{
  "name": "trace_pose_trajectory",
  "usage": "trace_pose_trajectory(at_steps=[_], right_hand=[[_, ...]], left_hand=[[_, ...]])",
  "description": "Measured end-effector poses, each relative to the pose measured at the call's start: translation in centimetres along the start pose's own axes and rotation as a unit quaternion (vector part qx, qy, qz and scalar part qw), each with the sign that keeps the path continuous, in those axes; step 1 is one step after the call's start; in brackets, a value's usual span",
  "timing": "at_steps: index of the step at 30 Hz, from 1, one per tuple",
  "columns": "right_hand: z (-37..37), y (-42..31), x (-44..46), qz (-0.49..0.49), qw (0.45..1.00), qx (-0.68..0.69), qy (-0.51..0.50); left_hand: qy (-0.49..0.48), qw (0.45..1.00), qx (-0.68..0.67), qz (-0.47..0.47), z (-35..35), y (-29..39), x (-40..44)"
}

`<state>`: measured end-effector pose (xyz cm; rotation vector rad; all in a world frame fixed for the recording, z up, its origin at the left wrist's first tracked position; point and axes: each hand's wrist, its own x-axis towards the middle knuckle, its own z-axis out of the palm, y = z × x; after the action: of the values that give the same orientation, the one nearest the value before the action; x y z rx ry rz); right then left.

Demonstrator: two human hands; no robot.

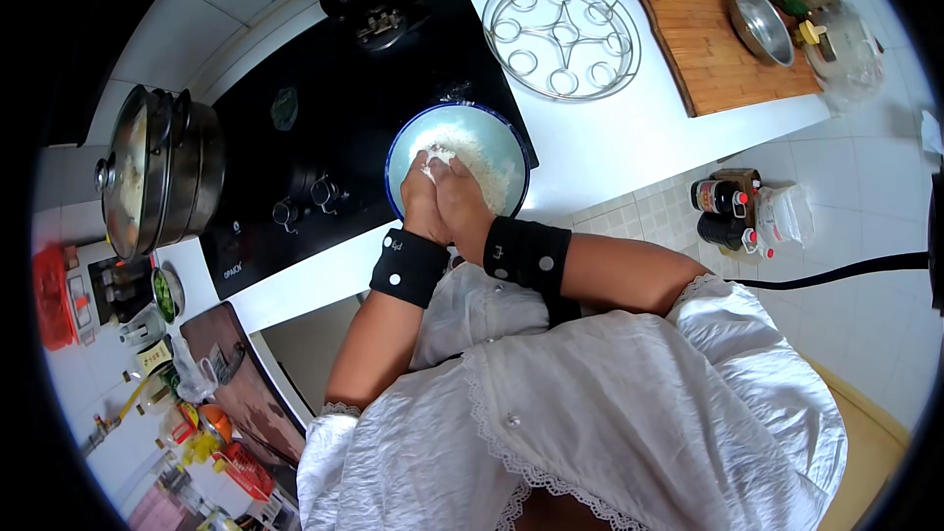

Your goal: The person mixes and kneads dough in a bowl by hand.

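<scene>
A pale bowl with a blue rim sits at the front edge of the black cooktop, partly on the white counter. Loose white flour-like stuff covers its bottom. Pressed side by side inside the bowl are my left hand and my right hand. Both are closed, fingers curled around a white floury clump that shows at the fingertips. The palms and most of the clump are hidden. Each wrist wears a black band.
To the left stands a lidded steamer pot on the cooktop. A round wire rack lies on the counter behind the bowl. At right, a wooden board bears a metal bowl. Dark bottles stand on the floor.
</scene>
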<state>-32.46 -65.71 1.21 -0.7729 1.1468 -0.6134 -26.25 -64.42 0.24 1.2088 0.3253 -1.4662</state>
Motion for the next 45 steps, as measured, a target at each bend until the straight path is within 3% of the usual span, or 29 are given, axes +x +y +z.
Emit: trace_pose_trajectory(at_steps=[2,4,9,13,16,19,20,22,23,24,25,28,31,34,36,38,39,40,41,42,43,44,45], right_hand=[[0.3,0.9,0.5,-0.048,0.999,-0.021,0.013],[-1.0,1.6,2.2,-0.210,0.958,-0.191,-0.032],[-1.3,0.7,2.3,-0.111,0.988,-0.095,-0.041],[-0.6,0.4,1.6,0.027,0.998,0.050,-0.035],[0.0,-0.9,-0.1,0.044,0.999,0.025,-0.008],[-0.8,0.7,1.1,-0.071,0.991,-0.102,-0.044],[-1.6,1.2,1.9,-0.175,0.953,-0.244,-0.049],[-2.6,0.6,2.5,-0.363,0.783,-0.502,-0.055],[-2.4,0.7,2.5,-0.229,0.911,-0.338,-0.058],[-1.6,-1.2,1.4,-0.082,0.983,-0.153,-0.058],[-1.2,-2.1,0.5,0.071,0.995,0.042,-0.053],[-0.8,-1.5,0.0,0.059,0.997,0.008,-0.043],[0.1,0.5,-0.1,-0.018,1.000,-0.005,-0.010],[-0.8,-0.5,0.3,-0.054,0.994,-0.082,-0.044],[-1.1,-0.8,1.0,-0.024,0.997,-0.058,-0.048],[-1.2,0.7,2.6,0.059,0.996,0.061,-0.026],[-1.2,2.0,3.0,-0.058,0.993,-0.105,-0.023],[-1.2,3.0,3.1,-0.172,0.948,-0.268,-0.019],[-1.3,4.2,3.1,-0.278,0.863,-0.421,-0.016],[-1.0,3.1,1.9,-0.175,0.945,-0.273,-0.026],[-0.3,0.5,0.0,-0.067,0.990,-0.115,-0.035],[0.0,-0.9,-1.0,0.043,0.997,0.048,-0.042],[0.0,-0.5,-0.6,-0.023,0.999,-0.016,-0.033]], left_hand=[[-0.029,0.999,0.006,0.041,-0.5,-0.6,0.2],[-0.018,0.998,0.009,0.059,0.5,-0.8,-0.8],[0.050,0.997,0.007,0.055,3.0,-1.2,-3.0],[-0.009,0.999,0.005,0.043,1.5,-1.0,-1.8],[-0.034,0.999,-0.027,-0.009,0.6,-0.6,-0.9],[-0.004,0.999,0.027,0.021,0.9,-0.8,-1.5],[0.007,0.999,0.018,0.030,1.2,-1.1,-1.8],[0.027,0.998,-0.002,0.049,2.1,-1.6,-2.6],[0.037,0.998,0.001,0.049,2.5,-1.6,-3.0],[0.047,0.998,0.004,0.048,2.8,-1.5,-3.4],[0.057,0.997,0.008,0.046,3.0,-1.5,-3.6],[0.018,1.000,-0.009,0.014,1.9,-1.0,-2.5],[0.009,1.000,-0.009,0.001,1.3,-0.2,-1.7],[0.023,0.999,-0.008,0.023,2.3,-0.7,-3.2],[0.030,0.999,-0.017,0.040,2.8,-1.3,-3.6],[0.021,0.999,0.000,0.040,2.7,-1.3,-3.5],[0.017,0.999,0.009,0.038,2.6,-1.4,-3.4],[0.006,0.999,0.007,0.033,2.2,-1.2,-2.9],[-0.004,1.000,0.004,0.028,1.4,-1.0,-2.1],[-0.013,1.000,0.001,0.022,0.9,-0.8,-1.7],[-0.013,1.000,0.002,0.028,0.8,-0.7,-1.7],[-0.012,0.999,0.002,0.034,0.7,-0.7,-1.8],[-0.012,0.999,0.001,0.041,0.7,-0.7,-1.8]])
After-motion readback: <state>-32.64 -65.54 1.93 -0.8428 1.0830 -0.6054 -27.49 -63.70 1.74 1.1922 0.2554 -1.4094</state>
